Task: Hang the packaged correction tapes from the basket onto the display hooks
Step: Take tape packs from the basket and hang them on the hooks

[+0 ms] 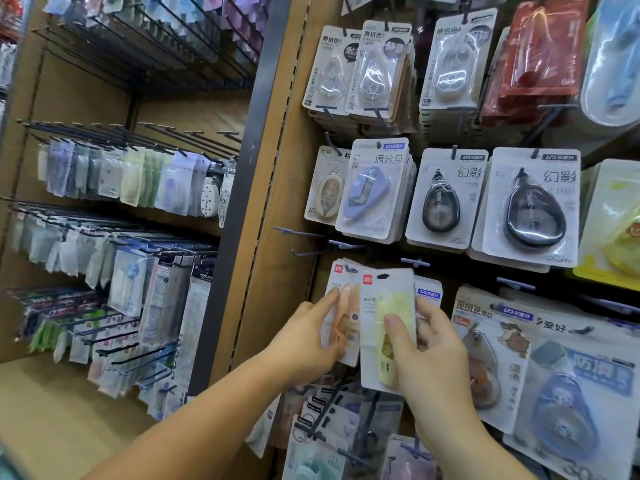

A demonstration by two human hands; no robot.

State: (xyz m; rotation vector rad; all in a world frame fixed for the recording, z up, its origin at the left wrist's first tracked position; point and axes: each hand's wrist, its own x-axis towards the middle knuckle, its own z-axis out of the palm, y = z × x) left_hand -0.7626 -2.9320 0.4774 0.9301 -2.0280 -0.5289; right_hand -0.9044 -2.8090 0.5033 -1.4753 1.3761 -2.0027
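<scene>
The right hand [429, 358] pinches a yellow correction tape pack [386, 327], seemingly not yet hooked; the left hand [308, 337] touches the hung packs [341, 320] with straight fingers [330, 297]. The basket is unseen.

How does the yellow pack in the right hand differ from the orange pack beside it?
The yellow pack holds a pale yellow tape; the orange pack a peach one. The yellow pack sits in front, overlapping the orange pack's right edge. The right hand pinches the yellow pack, thumb on its front; the left hand only touches the orange pack with straight fingers. Both are white cards with a red logo top left.
</scene>
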